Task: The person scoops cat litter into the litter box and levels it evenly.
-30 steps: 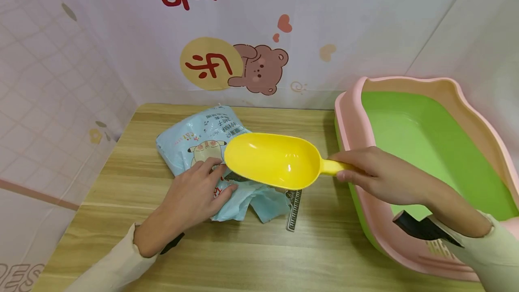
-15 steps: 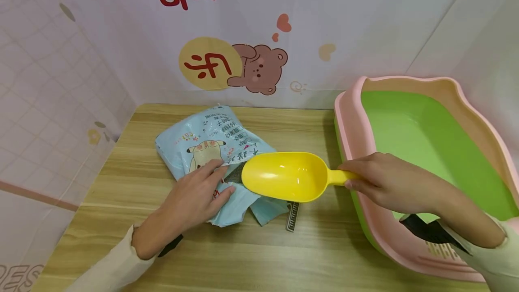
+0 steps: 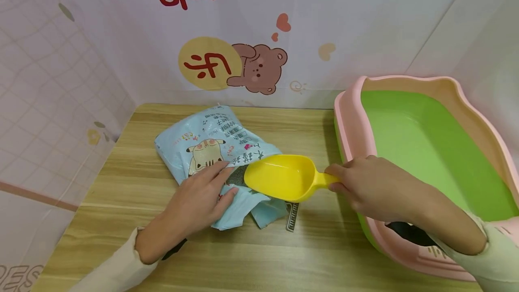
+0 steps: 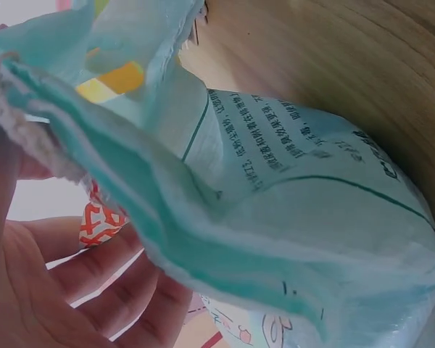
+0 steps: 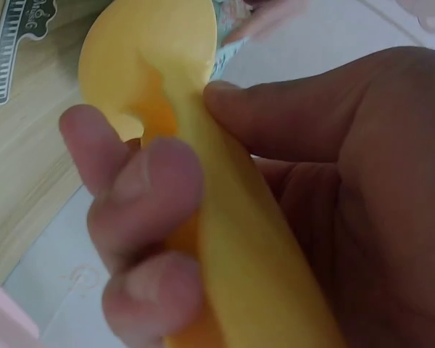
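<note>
A pale blue cat litter bag [image 3: 212, 132] lies on its side on the wooden table, its torn mouth facing right and grey granules [image 3: 237, 176] showing inside. My left hand [image 3: 200, 199] holds the bag at that mouth; in the left wrist view, thumb and fingers sit on either side of the bag's edge [image 4: 152, 210]. With my right hand [image 3: 375, 188] I grip the handle [image 5: 239, 239] of a yellow scoop [image 3: 279, 177]. The scoop's tip is at the opening, partly under the upper flap, and its bowl looks bare.
On the right stands a pink-rimmed green litter box [image 3: 354, 125], close beside my right forearm. A flat dark comb-like piece [image 3: 292, 217] with white teeth lies on the table [image 3: 259, 260] below the scoop. A printed cloth wall [image 3: 344, 26] rises behind the table.
My right hand has lowered the scoop from above the bag and brought its tip to the mouth. The upper flap now overlaps the scoop's edge. My left hand stays nearly in place.
</note>
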The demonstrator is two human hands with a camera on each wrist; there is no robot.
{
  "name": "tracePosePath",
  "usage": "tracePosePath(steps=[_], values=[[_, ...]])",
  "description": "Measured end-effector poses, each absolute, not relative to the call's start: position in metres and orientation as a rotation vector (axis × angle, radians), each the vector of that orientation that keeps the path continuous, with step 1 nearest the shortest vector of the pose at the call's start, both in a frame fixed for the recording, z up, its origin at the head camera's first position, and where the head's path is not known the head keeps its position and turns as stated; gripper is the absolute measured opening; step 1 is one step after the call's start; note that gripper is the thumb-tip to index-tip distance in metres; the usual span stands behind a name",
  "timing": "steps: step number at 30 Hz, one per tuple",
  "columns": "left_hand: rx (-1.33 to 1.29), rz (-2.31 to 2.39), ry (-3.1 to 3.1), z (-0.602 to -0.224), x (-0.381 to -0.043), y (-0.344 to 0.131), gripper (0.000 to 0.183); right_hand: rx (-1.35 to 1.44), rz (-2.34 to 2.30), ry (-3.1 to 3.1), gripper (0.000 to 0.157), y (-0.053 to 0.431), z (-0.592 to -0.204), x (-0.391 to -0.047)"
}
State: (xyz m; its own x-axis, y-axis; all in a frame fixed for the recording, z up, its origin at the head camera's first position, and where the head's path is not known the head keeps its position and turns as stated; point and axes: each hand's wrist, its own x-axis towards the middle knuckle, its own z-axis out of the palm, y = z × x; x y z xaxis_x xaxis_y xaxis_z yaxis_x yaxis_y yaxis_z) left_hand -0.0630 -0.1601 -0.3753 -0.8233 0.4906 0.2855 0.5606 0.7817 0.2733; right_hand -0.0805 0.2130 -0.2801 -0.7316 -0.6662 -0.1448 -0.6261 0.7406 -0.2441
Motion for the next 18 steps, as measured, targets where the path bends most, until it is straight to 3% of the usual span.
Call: tracePosePath(steps=[11, 18], values=[[-0.948, -0.419, -2.652, -0.376, -0.063, -0.161, 0.038, -1.073, -0.024, 2.768, 0.029, 0.186, -0.266, -0.079], [-0.968, -0.383, -2.634, -0.377, -0.063, -0.161, 0.042, -1.032, 0.052, 2.678, 0.03, 0.171, -0.261, -0.087]])
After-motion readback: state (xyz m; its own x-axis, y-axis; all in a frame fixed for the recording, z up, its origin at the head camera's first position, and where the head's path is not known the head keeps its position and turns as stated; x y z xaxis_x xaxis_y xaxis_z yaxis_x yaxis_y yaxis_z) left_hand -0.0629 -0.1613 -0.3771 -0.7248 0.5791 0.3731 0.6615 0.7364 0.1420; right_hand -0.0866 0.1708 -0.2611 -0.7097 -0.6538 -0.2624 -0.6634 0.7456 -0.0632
